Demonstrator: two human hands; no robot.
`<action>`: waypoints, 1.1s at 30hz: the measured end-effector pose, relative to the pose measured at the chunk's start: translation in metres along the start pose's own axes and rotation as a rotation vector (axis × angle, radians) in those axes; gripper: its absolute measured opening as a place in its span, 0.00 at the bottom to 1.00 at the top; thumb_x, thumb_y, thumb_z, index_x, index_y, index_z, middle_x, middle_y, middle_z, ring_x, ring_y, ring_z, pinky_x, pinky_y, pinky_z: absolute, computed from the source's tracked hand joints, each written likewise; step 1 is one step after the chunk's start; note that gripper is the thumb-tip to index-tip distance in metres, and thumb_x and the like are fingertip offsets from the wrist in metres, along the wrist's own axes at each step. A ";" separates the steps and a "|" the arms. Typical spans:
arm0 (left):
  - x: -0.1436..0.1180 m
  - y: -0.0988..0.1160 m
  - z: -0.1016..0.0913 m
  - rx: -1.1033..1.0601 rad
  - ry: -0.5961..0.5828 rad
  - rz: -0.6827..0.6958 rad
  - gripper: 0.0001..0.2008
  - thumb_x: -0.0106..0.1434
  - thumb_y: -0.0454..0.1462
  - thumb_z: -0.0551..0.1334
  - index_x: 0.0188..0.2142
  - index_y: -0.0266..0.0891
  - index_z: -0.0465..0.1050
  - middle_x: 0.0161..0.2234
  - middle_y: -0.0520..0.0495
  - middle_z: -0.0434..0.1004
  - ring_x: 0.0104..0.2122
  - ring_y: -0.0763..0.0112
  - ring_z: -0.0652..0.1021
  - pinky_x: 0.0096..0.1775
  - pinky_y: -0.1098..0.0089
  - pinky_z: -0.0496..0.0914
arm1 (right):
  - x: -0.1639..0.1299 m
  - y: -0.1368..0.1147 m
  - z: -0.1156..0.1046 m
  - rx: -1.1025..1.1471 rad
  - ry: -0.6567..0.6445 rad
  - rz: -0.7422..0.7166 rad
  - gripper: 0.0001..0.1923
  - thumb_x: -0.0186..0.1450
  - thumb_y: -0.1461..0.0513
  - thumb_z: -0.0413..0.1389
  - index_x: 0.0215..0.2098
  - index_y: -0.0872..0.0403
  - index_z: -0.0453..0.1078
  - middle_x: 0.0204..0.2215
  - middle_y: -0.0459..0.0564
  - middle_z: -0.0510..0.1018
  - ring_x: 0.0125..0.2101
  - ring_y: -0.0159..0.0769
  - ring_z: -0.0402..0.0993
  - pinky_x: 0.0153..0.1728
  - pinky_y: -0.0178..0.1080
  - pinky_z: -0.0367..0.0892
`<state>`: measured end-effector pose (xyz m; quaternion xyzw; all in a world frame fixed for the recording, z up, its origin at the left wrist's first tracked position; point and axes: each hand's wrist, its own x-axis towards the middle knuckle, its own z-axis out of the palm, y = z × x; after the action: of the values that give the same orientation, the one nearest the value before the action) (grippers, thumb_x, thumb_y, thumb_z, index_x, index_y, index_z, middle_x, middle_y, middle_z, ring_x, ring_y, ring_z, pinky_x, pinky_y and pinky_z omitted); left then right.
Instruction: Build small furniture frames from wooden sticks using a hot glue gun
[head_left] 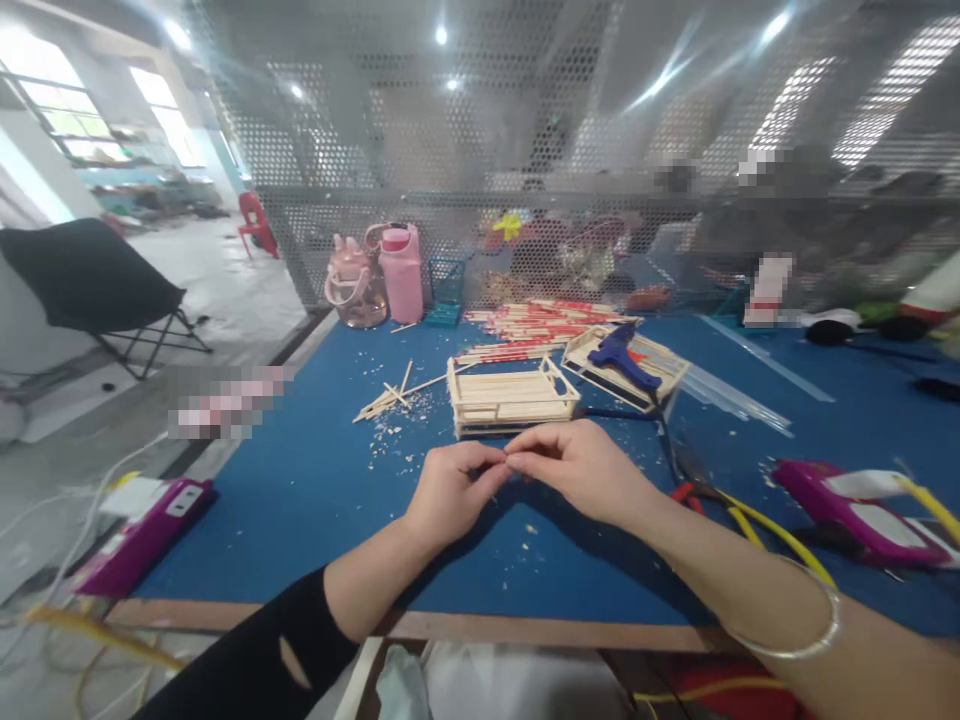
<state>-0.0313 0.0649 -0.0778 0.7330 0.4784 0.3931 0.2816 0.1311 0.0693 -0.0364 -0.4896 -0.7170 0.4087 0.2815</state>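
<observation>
My left hand [457, 490] and my right hand [585, 465] meet fingertip to fingertip over the near middle of the blue table. Both are closed in a pinch; whatever lies between the fingertips is too small or hidden to name. Just beyond them stands a small tray built of thin wooden sticks [514, 395], with low railings and a loop at its right end. A blue glue gun [626, 360] rests on a second stick-built frame [589, 365] to the right.
Red-marked wooden sticks [540, 325] are heaped at the back. Clear glue sticks [727, 395] and pliers [694, 488] lie to the right. Purple power strips [146, 540] sit at both sides. A pink bottle [401, 275] and a jug [360, 290] stand by the mesh screen [450, 150].
</observation>
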 end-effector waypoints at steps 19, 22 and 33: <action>0.054 -0.029 -0.044 -0.121 -0.020 -0.202 0.56 0.42 0.28 0.65 0.66 0.37 0.33 0.41 0.47 0.71 0.29 0.76 0.71 0.33 0.71 0.65 | 0.074 0.009 -0.006 -0.393 0.155 -0.599 0.06 0.60 0.62 0.54 0.28 0.54 0.72 0.30 0.49 0.78 0.33 0.35 0.71 0.39 0.38 0.63; 0.046 -0.035 -0.032 -0.175 0.029 -0.180 0.56 0.42 0.31 0.67 0.66 0.39 0.35 0.48 0.42 0.68 0.35 0.71 0.72 0.38 0.67 0.68 | 0.075 0.007 -0.008 -0.349 0.183 -0.556 0.07 0.60 0.61 0.53 0.28 0.54 0.71 0.27 0.47 0.77 0.29 0.34 0.71 0.34 0.37 0.63; 0.042 -0.047 -0.013 0.044 0.242 0.143 0.40 0.49 0.35 0.68 0.60 0.37 0.54 0.50 0.38 0.67 0.50 0.57 0.69 0.48 0.55 0.67 | 0.088 -0.004 -0.011 -0.265 -0.028 -0.240 0.05 0.53 0.62 0.56 0.26 0.54 0.75 0.25 0.46 0.80 0.26 0.32 0.73 0.30 0.34 0.66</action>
<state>-0.0544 0.1223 -0.0949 0.7185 0.4641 0.4869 0.1769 0.1062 0.1535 -0.0274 -0.4274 -0.8217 0.2807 0.2515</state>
